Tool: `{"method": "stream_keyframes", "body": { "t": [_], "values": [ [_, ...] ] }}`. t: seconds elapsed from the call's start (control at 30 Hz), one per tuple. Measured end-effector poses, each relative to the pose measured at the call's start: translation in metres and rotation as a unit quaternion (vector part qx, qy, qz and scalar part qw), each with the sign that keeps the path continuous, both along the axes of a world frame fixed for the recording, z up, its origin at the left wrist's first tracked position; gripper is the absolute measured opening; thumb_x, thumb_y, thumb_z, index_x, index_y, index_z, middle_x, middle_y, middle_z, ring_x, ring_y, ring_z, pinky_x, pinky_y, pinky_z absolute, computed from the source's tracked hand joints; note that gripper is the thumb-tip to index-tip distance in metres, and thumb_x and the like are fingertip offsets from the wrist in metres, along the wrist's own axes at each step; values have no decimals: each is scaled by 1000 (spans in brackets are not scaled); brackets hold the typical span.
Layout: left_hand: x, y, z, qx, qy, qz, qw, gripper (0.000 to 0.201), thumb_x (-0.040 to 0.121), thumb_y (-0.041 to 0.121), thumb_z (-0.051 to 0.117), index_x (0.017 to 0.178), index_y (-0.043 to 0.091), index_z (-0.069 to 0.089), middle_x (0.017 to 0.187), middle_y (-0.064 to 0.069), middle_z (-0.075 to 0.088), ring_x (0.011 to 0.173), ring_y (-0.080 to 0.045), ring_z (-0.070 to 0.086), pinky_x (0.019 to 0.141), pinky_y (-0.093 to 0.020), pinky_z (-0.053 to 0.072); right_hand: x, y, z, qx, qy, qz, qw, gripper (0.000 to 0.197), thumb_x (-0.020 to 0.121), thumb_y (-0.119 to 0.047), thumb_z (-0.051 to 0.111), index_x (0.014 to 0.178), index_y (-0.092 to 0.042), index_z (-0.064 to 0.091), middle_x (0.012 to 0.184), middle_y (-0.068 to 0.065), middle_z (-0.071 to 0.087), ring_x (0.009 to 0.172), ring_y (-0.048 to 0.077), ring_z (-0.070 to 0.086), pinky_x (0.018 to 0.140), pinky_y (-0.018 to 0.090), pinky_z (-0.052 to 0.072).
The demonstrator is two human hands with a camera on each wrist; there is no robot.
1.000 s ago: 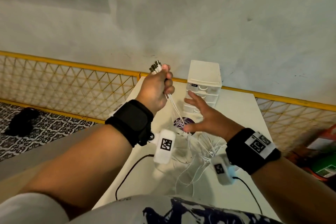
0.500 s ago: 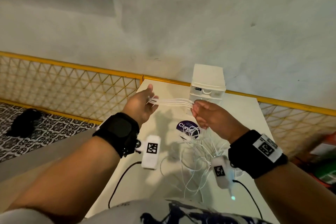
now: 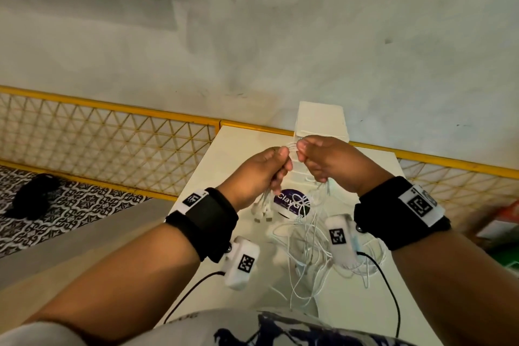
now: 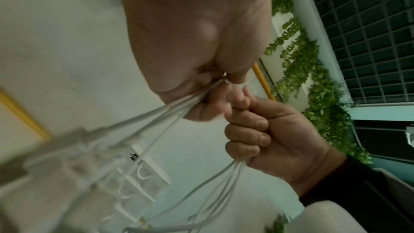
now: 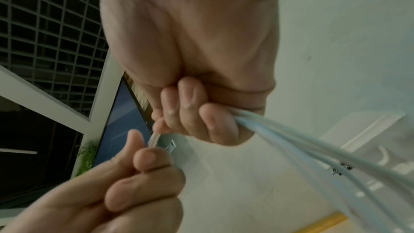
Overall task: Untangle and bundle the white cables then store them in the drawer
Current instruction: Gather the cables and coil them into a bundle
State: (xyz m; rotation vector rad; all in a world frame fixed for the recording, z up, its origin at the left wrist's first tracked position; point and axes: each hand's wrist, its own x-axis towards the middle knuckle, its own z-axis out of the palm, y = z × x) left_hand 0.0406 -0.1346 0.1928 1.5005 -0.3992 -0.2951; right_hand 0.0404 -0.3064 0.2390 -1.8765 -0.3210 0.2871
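Several thin white cables [image 3: 293, 146] run as one short bunch between my two hands, held up above the table. My left hand [image 3: 276, 168] grips the bunch in a fist, and the plug ends [image 3: 261, 212] hang below it. My right hand [image 3: 307, 159] grips the same bunch right beside it, knuckles nearly touching. In the left wrist view the cables [image 4: 165, 111] leave my left fist, and more strands [image 4: 220, 180] drop from the right hand [image 4: 268, 130]. The rest of the cables [image 3: 309, 250] lie tangled on the table. The white drawer unit [image 3: 321, 118] stands behind my hands, its drawers looking pushed in.
A round tub with a purple label [image 3: 292, 202] sits on the white table [image 3: 233, 143] under my hands. A yellow mesh fence [image 3: 112, 135] runs behind the table along the grey wall. A dark object [image 3: 33, 194] lies on the patterned floor at left.
My hands have come together, so the stretch of cables between them has shrunk to a short bunch. The plug ends now hang below my left hand.
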Motion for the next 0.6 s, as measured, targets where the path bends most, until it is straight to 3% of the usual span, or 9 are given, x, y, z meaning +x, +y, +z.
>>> {"method": "stream_keyframes", "body": {
  "t": [0.03, 0.1, 0.23, 0.33, 0.4, 0.47, 0.53, 0.6],
  "values": [
    [0, -1, 1, -17, 10, -7, 1000, 34, 101, 36, 35, 81, 14, 53, 56, 5, 36, 45, -7, 31, 44, -19, 36, 1, 0, -1, 9, -6, -14, 1000, 32, 99, -30, 42, 75, -12, 51, 51, -2, 30, 45, 14, 23, 49, 28, 23],
    [1, -2, 5, -71, 29, -16, 997, 30, 101, 32, 36, 85, 14, 54, 55, 6, 26, 44, -6, 20, 39, -16, 23, 0, 4, -5, 37, -16, -43, 998, 29, 100, -30, 42, 79, -13, 51, 52, 1, 32, 43, 14, 26, 49, 29, 25],
    [7, -3, 20, -195, 71, -7, 978, 31, 101, 30, 34, 96, 11, 59, 52, 8, 29, 39, -3, 21, 37, -15, 19, -6, 15, -22, 75, -69, -70, 992, 24, 100, -33, 38, 97, -18, 56, 58, 1, 42, 44, 15, 39, 51, 31, 37],
    [12, -1, 27, -244, 71, 6, 967, 34, 102, 32, 32, 101, 11, 59, 54, 8, 31, 40, -3, 22, 38, -17, 18, -17, 22, -40, 35, -67, -66, 995, 29, 89, -42, 54, 108, -20, 55, 59, -1, 43, 50, 14, 43, 59, 34, 41],
    [12, -4, 25, -243, 60, 13, 968, 34, 102, 32, 32, 104, 11, 58, 57, 7, 32, 42, -4, 24, 40, -17, 22, -20, 30, -49, 2, -68, -51, 996, 39, 76, -45, 69, 104, -22, 56, 59, -2, 44, 57, 18, 45, 60, 36, 40],
    [11, -7, 22, -232, 53, 23, 971, 33, 102, 32, 33, 108, 10, 57, 61, 6, 33, 46, -5, 26, 42, -18, 28, -19, 37, -53, -17, -64, -57, 996, 53, 64, -52, 76, 97, -15, 57, 64, 1, 51, 62, 20, 51, 63, 41, 44],
    [11, -8, 18, -230, 57, 27, 971, 32, 102, 32, 36, 110, 11, 59, 64, 4, 35, 51, -8, 31, 49, -19, 34, -15, 38, -55, -29, -52, -62, 996, 46, 69, -47, 76, 87, -9, 58, 65, 0, 59, 63, 14, 56, 66, 43, 46],
    [11, -5, 18, -219, 41, 24, 975, 31, 100, 33, 39, 107, 12, 61, 69, 4, 40, 60, -9, 39, 58, -21, 39, -15, 37, -52, -51, -48, -61, 996, 19, 84, -32, 68, 74, -17, 61, 52, -9, 58, 50, 5, 52, 62, 32, 43]
  ]
}}
